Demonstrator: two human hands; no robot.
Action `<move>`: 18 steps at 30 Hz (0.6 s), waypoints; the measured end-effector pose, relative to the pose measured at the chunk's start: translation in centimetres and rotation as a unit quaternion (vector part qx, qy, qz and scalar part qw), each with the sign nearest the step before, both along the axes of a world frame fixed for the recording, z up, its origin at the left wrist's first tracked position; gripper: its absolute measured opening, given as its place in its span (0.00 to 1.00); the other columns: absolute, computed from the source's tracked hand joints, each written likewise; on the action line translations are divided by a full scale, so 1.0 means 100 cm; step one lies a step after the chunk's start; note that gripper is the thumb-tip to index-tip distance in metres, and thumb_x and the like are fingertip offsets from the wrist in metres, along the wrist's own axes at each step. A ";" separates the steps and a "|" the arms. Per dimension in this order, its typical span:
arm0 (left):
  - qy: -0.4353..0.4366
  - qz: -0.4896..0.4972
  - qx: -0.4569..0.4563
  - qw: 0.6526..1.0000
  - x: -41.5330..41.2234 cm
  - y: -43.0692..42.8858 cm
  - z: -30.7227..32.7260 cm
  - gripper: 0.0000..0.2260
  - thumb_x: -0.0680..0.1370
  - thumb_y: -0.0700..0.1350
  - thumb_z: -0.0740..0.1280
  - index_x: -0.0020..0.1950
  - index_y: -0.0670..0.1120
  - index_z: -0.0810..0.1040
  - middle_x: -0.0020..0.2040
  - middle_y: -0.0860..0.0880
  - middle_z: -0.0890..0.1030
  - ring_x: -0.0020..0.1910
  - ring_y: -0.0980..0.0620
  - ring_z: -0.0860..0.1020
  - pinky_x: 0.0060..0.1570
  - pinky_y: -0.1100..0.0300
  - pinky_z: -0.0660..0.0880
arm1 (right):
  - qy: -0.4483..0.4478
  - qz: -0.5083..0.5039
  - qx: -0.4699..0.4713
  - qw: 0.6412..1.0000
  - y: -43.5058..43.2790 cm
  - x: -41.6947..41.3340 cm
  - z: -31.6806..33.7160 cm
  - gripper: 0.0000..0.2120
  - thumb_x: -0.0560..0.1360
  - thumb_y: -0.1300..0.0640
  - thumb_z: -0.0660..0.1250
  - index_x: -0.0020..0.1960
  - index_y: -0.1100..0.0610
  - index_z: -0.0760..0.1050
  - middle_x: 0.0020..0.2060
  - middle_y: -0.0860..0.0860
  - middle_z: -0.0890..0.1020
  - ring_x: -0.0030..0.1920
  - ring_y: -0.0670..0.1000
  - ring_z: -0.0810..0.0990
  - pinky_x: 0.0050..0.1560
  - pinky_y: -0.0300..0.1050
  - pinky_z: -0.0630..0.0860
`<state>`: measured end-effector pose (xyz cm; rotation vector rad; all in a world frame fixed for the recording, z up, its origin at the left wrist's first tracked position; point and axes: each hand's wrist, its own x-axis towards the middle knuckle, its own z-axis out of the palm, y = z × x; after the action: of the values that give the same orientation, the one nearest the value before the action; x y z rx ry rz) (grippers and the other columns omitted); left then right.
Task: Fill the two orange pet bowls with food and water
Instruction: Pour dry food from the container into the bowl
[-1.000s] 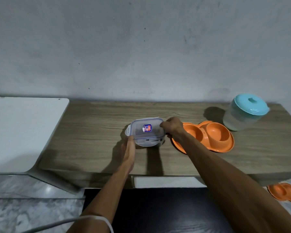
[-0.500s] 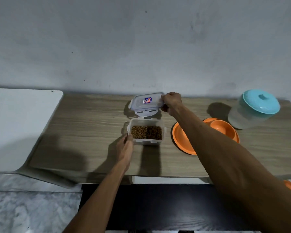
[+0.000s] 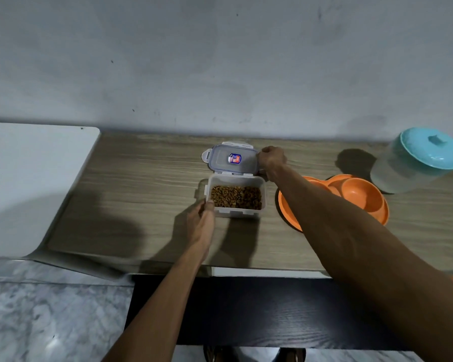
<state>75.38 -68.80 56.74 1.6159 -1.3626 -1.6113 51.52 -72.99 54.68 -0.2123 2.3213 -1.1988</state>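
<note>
1. Head view: the right hand point(image 3: 271, 158) pinches the edge of the clear lid point(image 3: 232, 159), which lies on the wooden counter point(image 3: 147, 194) just behind the open kibble container point(image 3: 236, 197).
2. The left hand point(image 3: 200, 226) steadies the container's near left corner, fingers closed lightly against the wall.
3. The orange double pet bowl point(image 3: 361, 198) sits empty to the right (partly hidden by the forearm), beside the teal-lidded jar point(image 3: 420, 160).
4. Release the lid flat, well clear, then lift the container with a firm grip and tip slowly over one well.
</note>
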 end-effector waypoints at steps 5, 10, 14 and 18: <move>-0.018 -0.013 0.005 1.000 0.002 0.003 0.007 0.12 0.82 0.51 0.61 0.57 0.46 0.81 0.47 0.43 0.82 0.44 0.46 0.78 0.53 0.50 0.76 | 0.075 0.092 0.027 0.993 0.028 0.019 0.024 0.11 0.76 0.54 0.64 0.51 0.59 0.82 0.51 0.61 0.85 0.53 0.61 0.83 0.56 0.57 0.80; -0.041 -0.025 0.010 0.999 0.006 0.006 0.015 0.14 0.83 0.50 0.59 0.59 0.43 0.79 0.36 0.52 0.74 0.34 0.56 0.71 0.35 0.61 0.70 | 0.080 0.196 0.092 0.973 0.071 0.040 0.038 0.23 0.77 0.45 0.64 0.53 0.66 0.80 0.47 0.63 0.84 0.48 0.62 0.83 0.51 0.57 0.81; -0.066 -0.046 -0.002 0.997 0.006 0.008 0.020 0.17 0.83 0.51 0.58 0.61 0.42 0.79 0.39 0.49 0.75 0.34 0.56 0.70 0.30 0.62 0.64 | 0.029 0.282 0.154 0.946 0.094 0.060 0.047 0.18 0.74 0.50 0.69 0.55 0.64 0.78 0.43 0.59 0.84 0.47 0.59 0.83 0.43 0.47 0.74; -0.085 -0.055 -0.006 0.995 0.007 0.012 0.025 0.17 0.84 0.51 0.56 0.59 0.41 0.79 0.34 0.51 0.72 0.32 0.56 0.69 0.28 0.63 0.63 | -0.030 0.232 0.102 0.967 0.099 0.065 0.050 0.15 0.76 0.54 0.64 0.50 0.67 0.78 0.42 0.64 0.85 0.40 0.62 0.86 0.41 0.52 0.84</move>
<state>76.10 -67.58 59.23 1.7315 -1.5680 -1.5527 58.04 -63.14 59.72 -0.5985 2.1570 -0.7201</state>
